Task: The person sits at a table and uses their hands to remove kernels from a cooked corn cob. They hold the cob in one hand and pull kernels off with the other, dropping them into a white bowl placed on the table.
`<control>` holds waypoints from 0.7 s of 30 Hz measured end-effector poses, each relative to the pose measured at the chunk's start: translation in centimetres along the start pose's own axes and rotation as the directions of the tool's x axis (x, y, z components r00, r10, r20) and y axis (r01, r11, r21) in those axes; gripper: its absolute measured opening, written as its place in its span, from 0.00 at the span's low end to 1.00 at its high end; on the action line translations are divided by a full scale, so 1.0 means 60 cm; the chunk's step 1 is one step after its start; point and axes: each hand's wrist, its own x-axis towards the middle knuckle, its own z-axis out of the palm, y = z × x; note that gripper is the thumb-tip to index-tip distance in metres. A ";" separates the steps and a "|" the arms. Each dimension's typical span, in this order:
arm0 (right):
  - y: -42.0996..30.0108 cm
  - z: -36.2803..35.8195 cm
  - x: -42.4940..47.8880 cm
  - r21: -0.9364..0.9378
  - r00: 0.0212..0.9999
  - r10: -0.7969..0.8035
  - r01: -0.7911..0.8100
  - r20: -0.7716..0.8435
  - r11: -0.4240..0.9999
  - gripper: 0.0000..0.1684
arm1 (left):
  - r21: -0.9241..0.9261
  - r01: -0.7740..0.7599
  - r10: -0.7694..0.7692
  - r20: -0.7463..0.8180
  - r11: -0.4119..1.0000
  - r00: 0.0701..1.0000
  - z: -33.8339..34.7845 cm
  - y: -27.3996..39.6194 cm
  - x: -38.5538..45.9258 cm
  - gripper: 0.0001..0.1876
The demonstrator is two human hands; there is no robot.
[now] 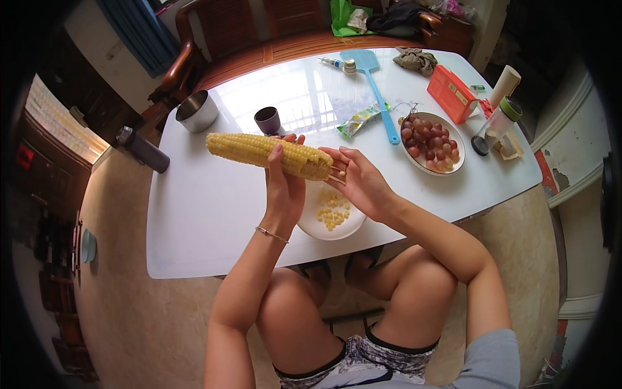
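Observation:
My left hand (pixel 284 187) is wrapped around the middle of a yellow ear of corn (pixel 257 148), held nearly level above the table. At its right end some kernels are gone and the bare cob shows. My right hand (pixel 362 180) is at that end, palm up and fingers apart, with its fingertips at the cob and a loose kernel (pixel 342 173) lying on the fingers. Below both hands stands a white plate (pixel 311 228), partly hidden by them. Several loose corn kernels (pixel 333 214) lie in it.
On the white table (pixel 204 219) stand a metal pot (pixel 198 114), a dark cup (pixel 267 120), a thermos (pixel 146 150) at the left edge and a bowl of grapes (pixel 430 143). Farther right are a red box (pixel 452 95) and a glass bottle (pixel 495 126). A blue fly swatter (pixel 381 104) lies behind.

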 end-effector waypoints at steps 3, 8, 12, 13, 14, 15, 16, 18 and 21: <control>-0.005 0.006 -0.008 -0.269 0.996 0.022 -0.044 -0.084 0.962 0.35 | 0.037 -0.009 0.008 0.033 0.999 0.999 -0.003 0.004 -0.002 0.19; -0.003 0.014 -0.008 -0.195 0.972 0.215 -0.229 -0.092 0.954 0.39 | 0.122 -0.007 -0.003 0.081 0.993 0.997 -0.004 -0.001 -0.002 0.20; -0.005 0.014 -0.007 -0.078 0.956 0.294 -0.295 -0.025 0.952 0.37 | 0.186 0.005 -0.024 0.102 0.982 0.994 0.011 -0.001 -0.008 0.20; -0.007 0.013 -0.008 -0.048 0.956 0.291 -0.290 0.021 0.956 0.35 | 0.194 0.006 -0.027 0.103 0.981 0.994 0.015 0.000 -0.009 0.20; -0.009 0.013 -0.009 -0.018 0.956 0.287 -0.286 0.066 0.958 0.33 | 0.214 -0.015 -0.008 0.108 0.977 0.994 0.017 0.000 -0.010 0.20; -0.009 0.013 -0.010 0.009 0.958 0.281 -0.282 0.060 0.959 0.31 | 0.231 -0.034 0.008 0.114 0.972 0.993 0.019 -0.001 -0.011 0.19; -0.008 0.013 -0.011 0.037 0.960 0.275 -0.277 0.053 0.960 0.29 | 0.249 -0.053 0.023 0.121 0.967 0.992 0.021 -0.003 -0.012 0.19; -0.007 0.016 -0.011 0.073 0.968 0.243 -0.247 0.061 0.966 0.26 | 0.279 -0.084 0.056 0.104 0.957 0.993 0.026 -0.004 -0.012 0.19; -0.006 0.022 -0.011 0.147 0.982 0.160 -0.174 0.103 0.974 0.24 | 0.387 -0.166 0.115 0.151 0.907 0.982 0.022 -0.001 -0.009 0.20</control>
